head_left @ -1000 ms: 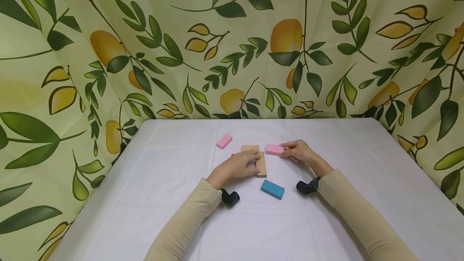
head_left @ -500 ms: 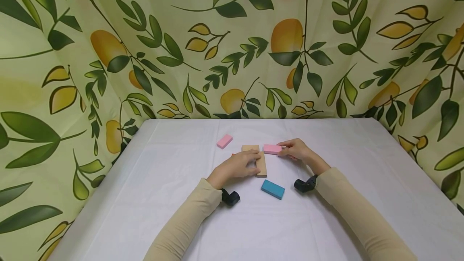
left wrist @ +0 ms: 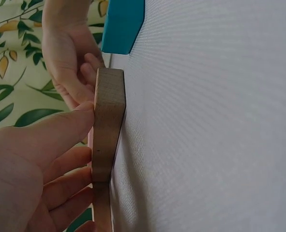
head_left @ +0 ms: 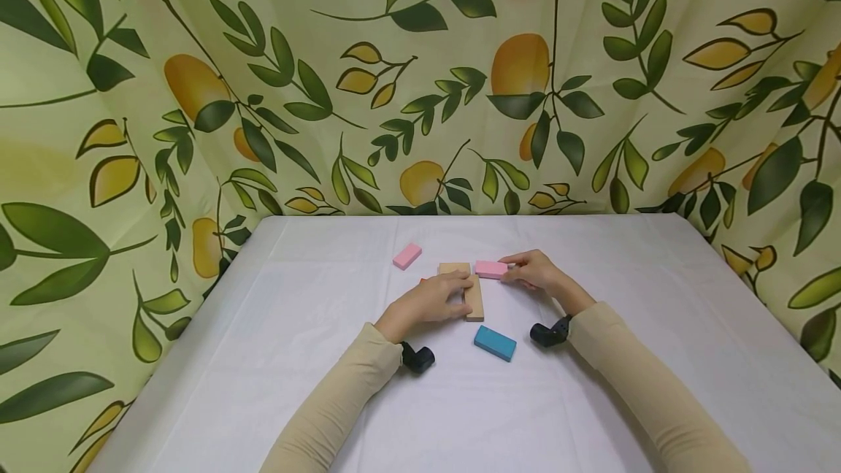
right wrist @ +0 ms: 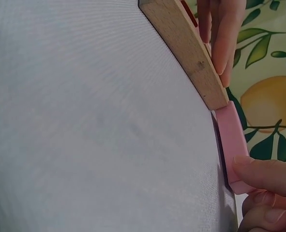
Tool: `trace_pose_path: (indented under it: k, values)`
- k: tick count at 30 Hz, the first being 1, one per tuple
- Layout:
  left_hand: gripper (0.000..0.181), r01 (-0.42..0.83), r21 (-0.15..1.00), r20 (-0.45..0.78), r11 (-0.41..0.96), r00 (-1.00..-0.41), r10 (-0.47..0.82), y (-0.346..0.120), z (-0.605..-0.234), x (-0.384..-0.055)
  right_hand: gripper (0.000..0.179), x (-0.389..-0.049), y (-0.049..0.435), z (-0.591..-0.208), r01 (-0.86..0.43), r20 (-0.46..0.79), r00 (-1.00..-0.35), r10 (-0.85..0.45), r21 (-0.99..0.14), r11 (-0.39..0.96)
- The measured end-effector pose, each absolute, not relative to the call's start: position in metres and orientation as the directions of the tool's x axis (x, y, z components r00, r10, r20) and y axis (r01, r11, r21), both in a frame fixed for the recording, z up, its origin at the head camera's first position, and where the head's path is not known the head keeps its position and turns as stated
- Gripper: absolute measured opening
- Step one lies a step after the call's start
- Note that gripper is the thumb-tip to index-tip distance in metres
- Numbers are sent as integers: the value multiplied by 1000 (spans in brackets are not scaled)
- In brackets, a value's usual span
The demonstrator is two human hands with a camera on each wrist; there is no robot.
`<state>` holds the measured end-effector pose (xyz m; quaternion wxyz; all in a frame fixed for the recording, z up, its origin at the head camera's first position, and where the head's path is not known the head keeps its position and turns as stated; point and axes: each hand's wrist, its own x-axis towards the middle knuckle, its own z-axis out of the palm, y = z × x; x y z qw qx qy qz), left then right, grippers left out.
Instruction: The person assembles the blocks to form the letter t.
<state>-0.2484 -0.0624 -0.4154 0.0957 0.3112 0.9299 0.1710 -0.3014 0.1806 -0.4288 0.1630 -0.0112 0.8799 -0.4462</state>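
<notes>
In the head view my left hand (head_left: 428, 299) lies over a small group of blocks. Its thumb and fingertips touch the top of a plain wooden block (head_left: 474, 304), and a second wooden block (head_left: 453, 267) sits behind it. A bit of orange-red (head_left: 423, 281) peeks out on the left, mostly covered by the hand. My right hand (head_left: 537, 271) pinches the right end of a pink block (head_left: 490, 269). That pink block (right wrist: 232, 137) lies flat near the corner of the wooden block (right wrist: 191, 55) in the right wrist view; whether they touch I cannot tell.
A blue block (head_left: 495, 343) lies in front of the group, and another pink block (head_left: 407, 255) lies behind it to the left. The table (head_left: 276, 378) has a white cloth. A leaf-and-fruit patterned curtain (head_left: 420, 93) hangs at the back and sides.
My right hand has slid the pink block a short way left, toward the wooden blocks. The left hand has stayed where it was.
</notes>
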Motion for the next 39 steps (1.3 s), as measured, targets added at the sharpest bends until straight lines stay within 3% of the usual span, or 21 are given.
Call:
trace_pose_path:
  k: [39]
  values:
    - [54,538,341,-100,771,-795,599,-61,-416,-249,50,-308,172,-430,103,-292,-936,-199,-765,636]
